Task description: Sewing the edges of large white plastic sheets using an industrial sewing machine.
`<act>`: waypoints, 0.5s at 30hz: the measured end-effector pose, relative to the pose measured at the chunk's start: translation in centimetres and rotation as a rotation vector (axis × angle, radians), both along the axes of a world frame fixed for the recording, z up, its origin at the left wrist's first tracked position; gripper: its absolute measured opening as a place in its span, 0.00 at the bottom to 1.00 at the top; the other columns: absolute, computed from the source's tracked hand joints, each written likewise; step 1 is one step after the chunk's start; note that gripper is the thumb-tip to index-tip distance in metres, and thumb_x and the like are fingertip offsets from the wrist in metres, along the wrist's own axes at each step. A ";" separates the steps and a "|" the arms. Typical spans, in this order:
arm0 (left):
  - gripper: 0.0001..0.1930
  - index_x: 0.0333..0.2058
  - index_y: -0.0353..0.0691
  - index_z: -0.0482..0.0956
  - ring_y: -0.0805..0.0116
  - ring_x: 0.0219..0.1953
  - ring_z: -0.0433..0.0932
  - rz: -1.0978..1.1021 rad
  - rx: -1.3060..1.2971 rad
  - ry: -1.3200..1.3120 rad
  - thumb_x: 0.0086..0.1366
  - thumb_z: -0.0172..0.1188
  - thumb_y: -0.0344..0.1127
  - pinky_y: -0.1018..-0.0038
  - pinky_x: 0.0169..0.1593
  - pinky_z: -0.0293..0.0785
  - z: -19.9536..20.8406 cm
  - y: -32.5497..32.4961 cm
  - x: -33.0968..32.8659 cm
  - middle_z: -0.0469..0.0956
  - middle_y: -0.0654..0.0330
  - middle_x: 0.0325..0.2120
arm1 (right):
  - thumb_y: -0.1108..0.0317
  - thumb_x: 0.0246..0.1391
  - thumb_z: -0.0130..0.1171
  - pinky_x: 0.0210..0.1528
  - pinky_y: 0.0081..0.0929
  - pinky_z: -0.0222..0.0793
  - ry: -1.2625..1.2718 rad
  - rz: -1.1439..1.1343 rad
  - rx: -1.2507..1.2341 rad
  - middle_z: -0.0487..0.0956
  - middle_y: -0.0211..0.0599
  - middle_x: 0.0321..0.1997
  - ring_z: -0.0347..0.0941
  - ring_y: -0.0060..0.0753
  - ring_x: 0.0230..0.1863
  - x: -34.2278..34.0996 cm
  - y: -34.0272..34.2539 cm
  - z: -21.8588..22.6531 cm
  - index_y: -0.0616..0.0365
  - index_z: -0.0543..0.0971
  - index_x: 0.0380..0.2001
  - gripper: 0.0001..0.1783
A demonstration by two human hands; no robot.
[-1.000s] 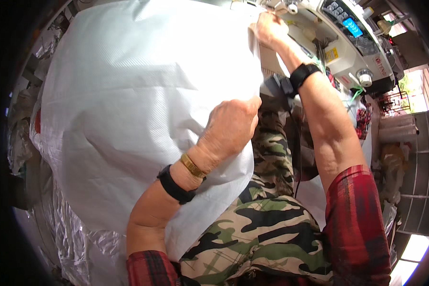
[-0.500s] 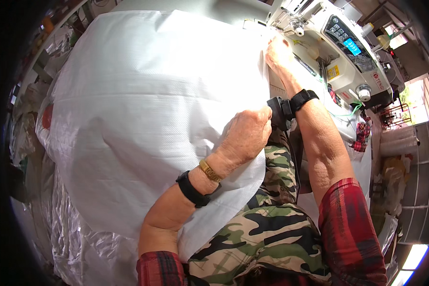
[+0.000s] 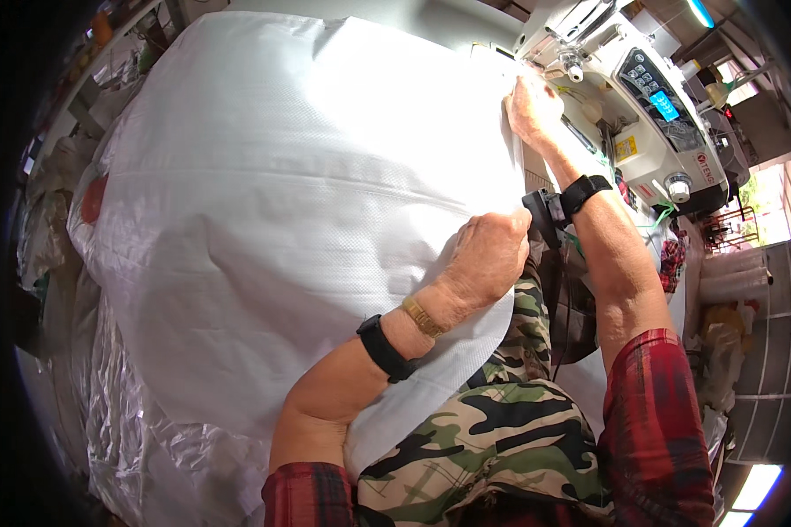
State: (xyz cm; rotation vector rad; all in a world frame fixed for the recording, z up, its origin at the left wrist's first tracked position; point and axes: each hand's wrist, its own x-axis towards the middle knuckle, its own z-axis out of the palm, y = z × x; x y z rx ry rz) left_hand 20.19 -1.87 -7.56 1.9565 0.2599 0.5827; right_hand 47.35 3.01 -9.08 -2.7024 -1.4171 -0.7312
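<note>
- Two hands work one large white woven plastic sheet [image 3: 272, 202], which fills most of the view and drapes from the far machine down over our lap to the near left.
- Our left hand [image 3: 488, 259] is curled shut on the sheet's right edge, gripping a fold of it; we judge this keeps the edge gathered and taut.
- Our right hand [image 3: 532, 105] lies further away, fingers pressed down on the same edge just beside the needle area of the white industrial sewing machine [image 3: 642, 105]; we judge it steers the edge there. It looks closed on the material, though the fingertips are partly hidden.
- Both wrists carry black bands, and the left also a gold bracelet [image 3: 422, 318].
- Under the sheet, near us, show camouflage-patterned trousers [image 3: 501, 439] and red plaid sleeves [image 3: 655, 422].
- At the left, crinkled silvery foil-like material [image 3: 123, 413] lies under the sheet's edge.
- At the far right, beyond the machine, stand white rolls [image 3: 734, 272] and clutter.
- The sheet's bulk hides the desk and whatever lies below it, so we cannot tell how it is supported.
</note>
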 end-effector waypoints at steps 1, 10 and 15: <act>0.06 0.32 0.33 0.72 0.40 0.29 0.77 0.005 0.008 -0.003 0.61 0.51 0.30 0.54 0.35 0.73 0.2 0.0 -0.1 0.75 0.41 0.22 | 0.61 0.59 0.53 0.46 0.30 0.73 -0.006 -0.003 0.001 0.77 0.38 0.42 0.75 0.36 0.46 -1.1 -0.4 1.4 0.58 0.73 0.43 0.13; 0.05 0.31 0.33 0.72 0.40 0.28 0.76 0.003 -0.005 -0.038 0.60 0.52 0.29 0.55 0.34 0.72 0.2 -0.1 0.2 0.75 0.42 0.21 | 0.62 0.54 0.60 0.45 0.43 0.73 0.271 -0.046 0.201 0.79 0.51 0.38 0.77 0.52 0.42 -1.9 -2.2 2.4 0.58 0.73 0.39 0.14; 0.05 0.31 0.33 0.71 0.41 0.28 0.76 -0.002 0.026 -0.008 0.60 0.51 0.29 0.56 0.34 0.72 0.4 -0.3 0.2 0.74 0.42 0.21 | 0.74 0.50 0.53 0.35 0.35 0.75 -0.186 0.291 0.132 0.80 0.51 0.34 0.79 0.43 0.35 -2.4 -2.2 3.1 0.64 0.79 0.28 0.06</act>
